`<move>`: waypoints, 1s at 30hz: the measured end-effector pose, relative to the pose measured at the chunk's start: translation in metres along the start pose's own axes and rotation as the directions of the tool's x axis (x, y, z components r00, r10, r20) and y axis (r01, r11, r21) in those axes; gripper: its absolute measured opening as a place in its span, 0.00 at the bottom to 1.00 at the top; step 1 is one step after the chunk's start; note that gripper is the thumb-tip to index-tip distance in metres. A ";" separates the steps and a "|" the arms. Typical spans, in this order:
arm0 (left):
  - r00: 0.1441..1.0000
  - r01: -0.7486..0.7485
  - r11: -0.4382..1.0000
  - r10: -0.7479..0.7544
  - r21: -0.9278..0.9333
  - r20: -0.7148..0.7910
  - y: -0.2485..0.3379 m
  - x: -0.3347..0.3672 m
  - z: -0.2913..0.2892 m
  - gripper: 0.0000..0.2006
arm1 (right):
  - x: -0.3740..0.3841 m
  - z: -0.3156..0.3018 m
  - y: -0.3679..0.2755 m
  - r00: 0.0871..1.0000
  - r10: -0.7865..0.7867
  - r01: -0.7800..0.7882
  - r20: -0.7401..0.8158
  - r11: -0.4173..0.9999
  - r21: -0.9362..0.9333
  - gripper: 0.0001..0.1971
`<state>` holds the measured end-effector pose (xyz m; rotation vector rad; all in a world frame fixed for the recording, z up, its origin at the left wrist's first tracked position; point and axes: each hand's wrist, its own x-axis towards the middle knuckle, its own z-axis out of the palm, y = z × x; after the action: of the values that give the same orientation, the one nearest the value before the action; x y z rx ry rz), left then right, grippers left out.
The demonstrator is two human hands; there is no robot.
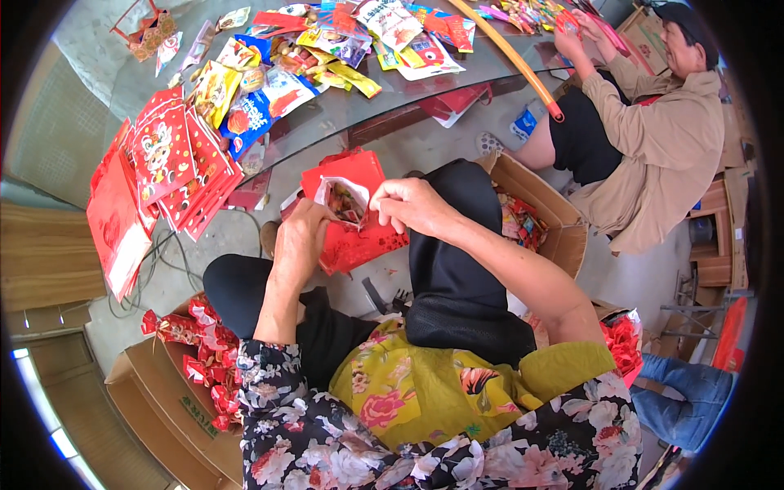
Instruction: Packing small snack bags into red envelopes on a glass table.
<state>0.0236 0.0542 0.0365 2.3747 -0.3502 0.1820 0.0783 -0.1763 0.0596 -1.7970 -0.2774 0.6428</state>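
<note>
In front of my knees, a red paper gift bag (359,250) is held with its white-lined mouth spread toward me. Small wrapped snacks (347,200) show inside it. My left hand (299,238) pinches the left side of the rim. On the opposite side, the bent fingers of my right hand (415,204) grip the rim too. Left of the bag, a stack of flat red gift bags (175,159) with a cartoon print overhangs the table edge.
Snack packets (282,94) are heaped on the glass table (327,114), with an orange tube (510,53) further right. An open carton (563,237) with snacks stands right of my legs. Red tied bags fill a carton (155,392) at lower left. A co-worker (653,131) sits at right, handling a red packet.
</note>
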 end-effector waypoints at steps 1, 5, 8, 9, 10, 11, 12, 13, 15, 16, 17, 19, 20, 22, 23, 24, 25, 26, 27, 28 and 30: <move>1.000 -0.003 1.000 0.003 -0.008 -0.025 0.000 0.002 0.000 0.05 | -0.002 0.002 0.006 0.998 0.044 -0.042 0.051 0.999 -0.025 0.09; 0.996 0.005 0.999 -0.002 0.032 -0.089 0.006 0.012 0.002 0.04 | -0.001 0.011 0.027 0.987 0.097 -0.078 0.131 0.987 -0.142 0.11; 0.992 0.021 1.000 -0.018 0.016 -0.122 0.009 0.018 0.004 0.04 | 0.011 0.011 0.034 0.995 0.022 -0.003 0.098 0.983 -0.185 0.11; 0.992 0.026 0.999 -0.023 0.020 -0.125 0.009 0.019 0.005 0.04 | 0.015 0.012 0.032 0.995 0.033 -0.020 0.090 0.989 -0.144 0.11; 0.988 0.033 0.999 -0.029 0.022 -0.154 0.007 0.020 0.007 0.05 | 0.018 0.013 0.030 0.996 0.045 -0.037 0.083 0.994 -0.103 0.11; 0.983 0.040 0.999 -0.035 0.024 -0.182 0.007 0.021 0.008 0.05 | 0.021 0.012 0.027 0.987 0.108 -0.095 0.119 0.989 -0.114 0.11; 0.982 0.043 0.999 -0.038 0.026 -0.184 0.007 0.023 0.009 0.05 | 0.025 0.012 0.027 0.987 0.107 -0.093 0.122 0.989 -0.114 0.11; 0.983 0.052 0.999 -0.050 0.004 -0.178 0.007 0.024 0.010 0.05 | 0.031 0.015 0.030 0.978 0.152 -0.139 0.141 0.985 -0.098 0.12; 0.983 0.062 0.998 -0.064 -0.017 -0.174 0.007 0.025 0.011 0.05 | 0.034 0.020 0.034 0.968 0.171 -0.168 0.183 0.985 -0.032 0.15; 0.983 0.080 0.996 -0.083 -0.029 -0.166 0.006 0.026 0.012 0.05 | 0.035 0.022 0.035 0.968 0.171 -0.167 0.185 0.985 -0.033 0.15; 0.982 0.097 0.994 -0.103 -0.041 -0.159 0.006 0.026 0.013 0.05 | 0.035 0.025 0.037 0.968 0.178 -0.191 0.176 0.980 0.059 0.15; 0.981 0.098 0.994 -0.105 -0.055 -0.160 0.004 0.024 0.015 0.05 | 0.037 0.030 0.039 0.966 0.183 -0.211 0.180 0.966 0.148 0.16; 0.982 0.093 0.993 -0.103 -0.073 -0.157 0.004 0.022 0.016 0.05 | 0.040 0.030 0.039 0.955 0.199 -0.234 0.221 0.962 0.142 0.16; 0.979 0.123 0.990 -0.133 -0.073 -0.152 0.005 0.019 0.017 0.06 | 0.045 0.032 0.043 0.941 0.215 -0.256 0.263 0.957 0.135 0.16; 0.979 0.101 0.993 -0.110 -0.063 -0.172 0.004 0.018 0.019 0.06 | 0.048 0.035 0.045 0.939 0.209 -0.244 0.274 0.964 0.100 0.15; 0.978 0.076 0.996 -0.085 -0.054 -0.190 0.004 0.018 0.020 0.06 | 0.050 0.037 0.046 0.937 0.204 -0.232 0.282 0.971 0.067 0.14; 0.978 0.077 0.996 -0.085 -0.053 -0.191 0.003 0.018 0.021 0.06 | 0.051 0.039 0.049 0.937 0.204 -0.231 0.283 0.971 0.067 0.14; 0.979 0.093 0.994 -0.100 -0.052 -0.179 0.003 0.018 0.021 0.06 | 0.052 0.041 0.051 0.937 0.196 -0.227 0.290 0.971 0.079 0.12; 0.979 0.109 0.993 -0.116 -0.050 -0.166 0.002 0.018 0.021 0.06 | 0.053 0.044 0.053 0.937 0.187 -0.223 0.297 0.971 0.092 0.10; 0.979 0.111 0.993 -0.117 -0.047 -0.165 0.001 0.018 0.022 0.06 | 0.056 0.047 0.059 0.936 0.185 -0.222 0.299 0.970 0.094 0.10; 0.977 0.113 0.991 -0.124 -0.070 -0.172 -0.001 0.017 0.024 0.06 | 0.060 0.053 0.067 0.958 0.146 -0.186 0.248 0.971 0.149 0.07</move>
<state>0.0412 0.0356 0.0222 2.2921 -0.1277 0.3193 0.0895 -0.1256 -0.0305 -1.5897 -0.2237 0.9747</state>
